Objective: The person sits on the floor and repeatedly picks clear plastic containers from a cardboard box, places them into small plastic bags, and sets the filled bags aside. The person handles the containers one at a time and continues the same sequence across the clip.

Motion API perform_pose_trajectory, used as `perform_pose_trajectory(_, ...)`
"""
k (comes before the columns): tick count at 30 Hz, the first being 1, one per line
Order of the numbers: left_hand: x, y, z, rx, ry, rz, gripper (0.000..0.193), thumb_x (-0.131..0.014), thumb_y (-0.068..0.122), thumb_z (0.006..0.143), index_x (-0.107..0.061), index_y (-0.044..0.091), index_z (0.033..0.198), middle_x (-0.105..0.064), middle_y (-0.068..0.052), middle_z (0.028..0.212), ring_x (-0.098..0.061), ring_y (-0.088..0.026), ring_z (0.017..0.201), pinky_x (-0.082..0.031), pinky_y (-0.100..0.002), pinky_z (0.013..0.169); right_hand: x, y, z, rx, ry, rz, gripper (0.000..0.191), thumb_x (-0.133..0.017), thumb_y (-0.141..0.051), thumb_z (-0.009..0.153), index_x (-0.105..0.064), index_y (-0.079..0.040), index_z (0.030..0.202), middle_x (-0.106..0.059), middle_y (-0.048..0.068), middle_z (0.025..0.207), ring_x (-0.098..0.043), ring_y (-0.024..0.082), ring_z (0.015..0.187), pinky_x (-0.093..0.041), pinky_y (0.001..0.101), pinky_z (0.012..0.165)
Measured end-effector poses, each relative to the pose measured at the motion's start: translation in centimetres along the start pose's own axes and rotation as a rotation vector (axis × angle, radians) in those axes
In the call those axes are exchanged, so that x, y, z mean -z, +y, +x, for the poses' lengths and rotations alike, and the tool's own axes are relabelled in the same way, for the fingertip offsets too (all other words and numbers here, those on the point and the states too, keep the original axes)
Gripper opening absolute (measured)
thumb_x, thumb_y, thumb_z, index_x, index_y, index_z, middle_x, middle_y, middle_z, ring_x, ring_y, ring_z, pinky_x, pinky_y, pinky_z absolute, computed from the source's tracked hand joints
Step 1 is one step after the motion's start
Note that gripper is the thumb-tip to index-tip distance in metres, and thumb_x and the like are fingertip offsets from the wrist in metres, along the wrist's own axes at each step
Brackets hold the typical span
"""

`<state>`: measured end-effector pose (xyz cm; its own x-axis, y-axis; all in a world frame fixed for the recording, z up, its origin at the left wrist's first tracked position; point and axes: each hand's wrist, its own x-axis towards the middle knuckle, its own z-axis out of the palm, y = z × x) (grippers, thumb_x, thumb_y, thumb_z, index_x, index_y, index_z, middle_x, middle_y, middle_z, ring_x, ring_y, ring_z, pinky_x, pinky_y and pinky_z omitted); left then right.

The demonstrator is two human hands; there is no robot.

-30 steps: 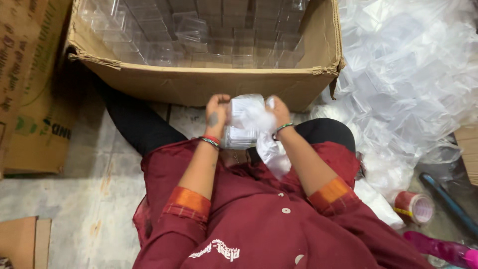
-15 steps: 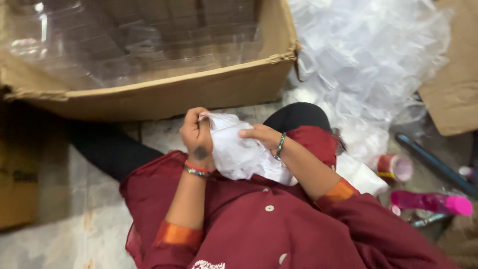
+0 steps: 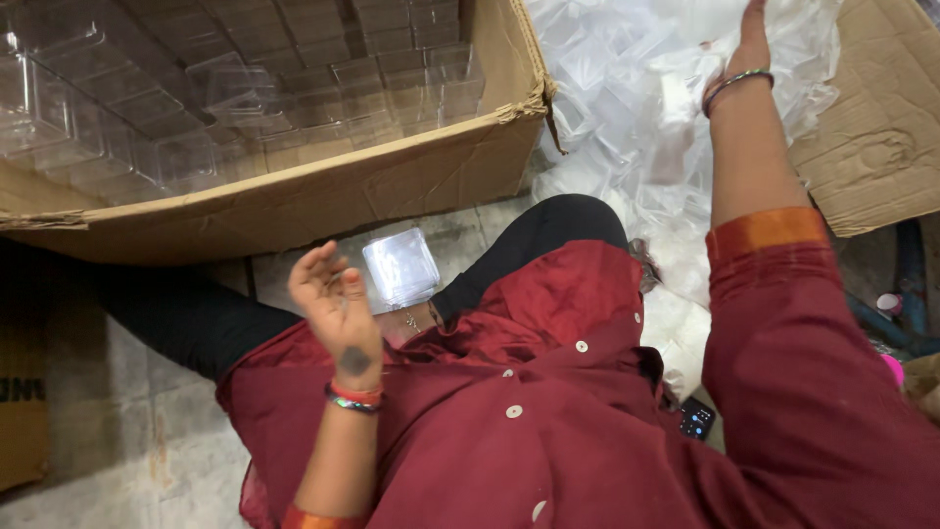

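My left hand [image 3: 331, 299] hovers above my lap with fingers loosely spread, holding nothing. Just beyond it a small clear plastic box [image 3: 400, 267] lies on the floor between my legs. My right hand [image 3: 752, 39] reaches up and to the right, into a heap of crumpled clear plastic bags [image 3: 646, 108]; only its back and wrist bangles show, and its fingers run out of view at the top edge. I sit on the floor in a maroon tunic.
A large cardboard carton [image 3: 323, 186] filled with rows of clear plastic boxes stands ahead. A flattened cardboard piece [image 3: 881, 147] lies at right. A dark remote-like device [image 3: 696, 418] sits by my right side. Pink items [image 3: 893, 367] lie at far right.
Both hands held a white-wrapped bundle at my lap; now it is out of my hands, a clear box lies on the floor, and my right hand has swung out to the bag heap.
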<state>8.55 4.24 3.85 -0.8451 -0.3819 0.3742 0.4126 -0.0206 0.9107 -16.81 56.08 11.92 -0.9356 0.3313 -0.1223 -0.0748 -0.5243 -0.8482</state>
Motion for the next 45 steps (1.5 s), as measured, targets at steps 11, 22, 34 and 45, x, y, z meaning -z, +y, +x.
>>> perform_pose_trajectory(11,-5.6,4.1,-1.4,0.229,-0.383,-0.114,0.060,-0.080,0.025,0.092,-0.048,0.002,0.136,-0.060,-0.007,0.122,-0.058,-0.015,0.114,-0.049,-0.030,0.103,-13.4,14.5,-30.7,-0.061,-0.633,-0.339,0.054,-0.060,-0.046,0.106,-0.069,0.006,0.122,-0.074,0.012,0.109,-0.070,0.018,0.101,-0.057,0.0326,0.092)
perform_pose_trajectory(22,-2.5,5.8,-1.0,0.182,-0.296,0.282,0.021,-0.065,0.025,0.104,-0.069,0.004,0.104,-0.067,-0.004,0.083,-0.058,-0.005,0.076,-0.050,-0.024,0.068,-12.8,19.4,-32.0,-0.165,-0.486,-0.132,0.020,-0.080,-0.013,0.103,-0.069,0.002,0.110,-0.069,0.004,0.102,-0.063,0.012,0.092,-0.051,0.0276,0.082)
perform_pose_trajectory(34,0.5,-2.2,-1.0,0.628,-0.159,-0.913,0.033,-0.057,0.034,0.114,-0.062,0.007,0.095,-0.065,0.003,0.081,-0.047,-0.010,0.065,-0.041,-0.025,0.060,-10.3,22.7,-28.4,-1.189,-0.694,0.280,0.057,-0.072,-0.045,0.082,-0.075,0.005,0.109,-0.075,0.018,0.102,-0.073,0.025,0.086,-0.059,0.0363,0.077)
perform_pose_trajectory(45,2.2,-15.2,3.5,0.604,0.107,-0.235,0.024,-0.053,-0.010,0.088,-0.056,0.005,0.107,-0.064,-0.009,0.108,-0.058,-0.015,0.081,-0.051,-0.031,0.066,-12.9,32.1,-19.8,0.332,-0.449,-1.518,0.048,-0.083,-0.038,0.085,-0.064,-0.007,0.116,-0.070,0.025,0.090,-0.066,0.045,0.085,-0.052,0.0470,0.072)
